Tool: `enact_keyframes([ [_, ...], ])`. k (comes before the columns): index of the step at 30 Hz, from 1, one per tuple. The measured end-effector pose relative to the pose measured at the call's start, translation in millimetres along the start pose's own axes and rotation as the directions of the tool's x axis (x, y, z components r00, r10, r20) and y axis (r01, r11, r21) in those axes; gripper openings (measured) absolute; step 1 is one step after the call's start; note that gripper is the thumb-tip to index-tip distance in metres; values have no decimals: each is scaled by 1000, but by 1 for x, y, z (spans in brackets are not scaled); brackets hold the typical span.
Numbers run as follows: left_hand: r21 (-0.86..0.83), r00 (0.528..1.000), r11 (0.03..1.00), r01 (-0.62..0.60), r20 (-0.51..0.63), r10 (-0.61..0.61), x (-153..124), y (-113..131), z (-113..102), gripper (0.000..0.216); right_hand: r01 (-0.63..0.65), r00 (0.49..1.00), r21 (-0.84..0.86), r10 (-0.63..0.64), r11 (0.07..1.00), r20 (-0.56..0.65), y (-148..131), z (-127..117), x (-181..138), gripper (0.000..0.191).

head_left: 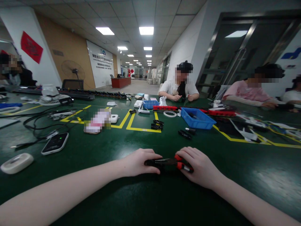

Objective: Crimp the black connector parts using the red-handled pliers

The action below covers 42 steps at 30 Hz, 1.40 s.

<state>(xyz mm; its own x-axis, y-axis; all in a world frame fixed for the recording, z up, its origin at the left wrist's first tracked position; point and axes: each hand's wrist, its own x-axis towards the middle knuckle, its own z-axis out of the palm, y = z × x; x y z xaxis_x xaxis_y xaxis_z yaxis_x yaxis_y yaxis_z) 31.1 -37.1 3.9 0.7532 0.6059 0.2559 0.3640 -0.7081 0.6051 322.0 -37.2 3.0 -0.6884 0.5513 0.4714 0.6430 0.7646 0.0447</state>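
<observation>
My right hand (199, 164) is closed around the red-and-black handles of a pair of pliers (169, 161), whose jaws point left. Between the thumb and fingers of my left hand (138, 161) is a small black part (150, 162), its exact kind too dark to make out. The plier jaws meet or overlap this part just above the green table (113, 201). Beyond my hands lie black pieces (184, 134) and a small cluster of similar black pieces (157, 125).
A blue tray (207, 124) stands ahead on the right, with a smaller blue bin (150, 104) further back. On the left are a phone (96, 122), a white-edged device (55, 143), a white oval object (17, 163) and black cables (31, 124). People sit across the table.
</observation>
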Motion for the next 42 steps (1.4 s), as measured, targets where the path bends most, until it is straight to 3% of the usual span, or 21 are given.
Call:
enact_keyframes([
  [11,58,1000,998,11,12,-12,-2,4,-2,46,36,999,-27,-37,999,-8,-3,-4,4,30],
  [24,174,996,982,-78,-34,86,0,1,1,45,78,991,-48,-83,996,-104,5,5,0,27],
  [42,239,986,960,-145,-45,161,-1,-2,2,44,42,998,-27,-43,999,-41,13,9,1,27],
])
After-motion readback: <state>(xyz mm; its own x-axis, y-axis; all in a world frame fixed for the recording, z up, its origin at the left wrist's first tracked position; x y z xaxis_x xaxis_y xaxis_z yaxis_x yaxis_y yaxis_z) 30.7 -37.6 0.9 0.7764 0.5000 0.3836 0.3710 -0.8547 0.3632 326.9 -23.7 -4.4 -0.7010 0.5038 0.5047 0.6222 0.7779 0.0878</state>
